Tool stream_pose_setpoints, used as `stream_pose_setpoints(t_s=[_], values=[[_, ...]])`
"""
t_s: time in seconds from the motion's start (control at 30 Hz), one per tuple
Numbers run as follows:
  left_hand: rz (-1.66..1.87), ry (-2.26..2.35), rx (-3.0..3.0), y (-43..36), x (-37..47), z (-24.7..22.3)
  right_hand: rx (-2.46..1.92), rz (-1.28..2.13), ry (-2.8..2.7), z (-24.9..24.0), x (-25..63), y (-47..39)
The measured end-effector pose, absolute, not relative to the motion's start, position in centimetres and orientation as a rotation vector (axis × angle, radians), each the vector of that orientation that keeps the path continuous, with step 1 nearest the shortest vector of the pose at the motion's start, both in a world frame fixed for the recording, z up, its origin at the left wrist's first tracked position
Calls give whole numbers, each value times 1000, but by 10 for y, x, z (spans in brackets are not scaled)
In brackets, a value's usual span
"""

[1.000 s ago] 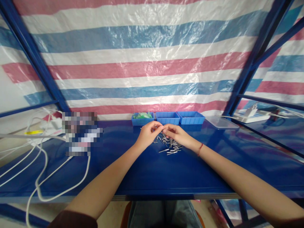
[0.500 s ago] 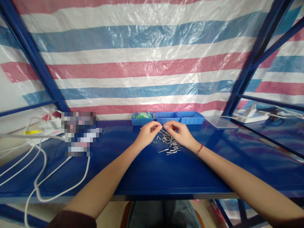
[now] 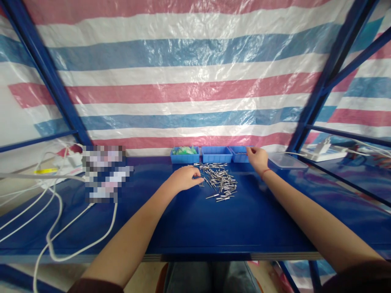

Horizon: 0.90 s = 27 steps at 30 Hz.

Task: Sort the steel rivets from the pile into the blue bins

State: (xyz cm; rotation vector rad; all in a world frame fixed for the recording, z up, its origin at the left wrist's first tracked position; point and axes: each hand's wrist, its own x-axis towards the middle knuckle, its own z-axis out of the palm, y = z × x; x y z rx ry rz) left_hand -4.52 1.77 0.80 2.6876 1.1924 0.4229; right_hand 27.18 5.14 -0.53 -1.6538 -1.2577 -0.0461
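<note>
A loose pile of silvery blind rivets (image 3: 224,181) lies on the blue table. At its left edge is my left hand (image 3: 187,178), thumb and fingers curled close together beside some rivets; whether a rivet is between the tips is too small to tell. My right hand (image 3: 258,159) is over the right blue bin (image 3: 240,156), its fingertips pinched at the bin's right side. What they hold, if anything, does not show. Some thin dark pieces lie inside this bin, partly hidden by the hand.
Left of that stand a middle blue bin (image 3: 216,155) and a blue bin with green plastic (image 3: 185,156). A clear plastic lid (image 3: 287,160) lies to the right, near a white power strip (image 3: 325,151). White cables (image 3: 50,228) loop across the table's left side.
My hands were together above the pile and are now apart. The right one has moved right to the right bin; the left one has dropped slightly down and left, beside the rivets.
</note>
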Motion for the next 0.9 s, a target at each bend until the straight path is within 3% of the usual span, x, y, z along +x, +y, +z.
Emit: stream_pose_setpoints(t_s=[0.23, 0.5, 0.6, 0.77, 0.9], values=[[247, 1101, 2701, 22, -43, 5, -1819, -125, -1249, -17, 287, 56], [303, 972, 2734, 25, -40, -3, -1871, -117, -1274, -15, 285, 50], [476, 987, 2704, 25, -38, -2, -1811, -102, -1362, -8, 271, 41], [944, 975, 2381, 22, -28, 0, -1317, 362, -1884, 1, 215, 13], [1102, 829, 2084, 17, -18, -1, -1043, 658, -2018, -1, 169, -10]])
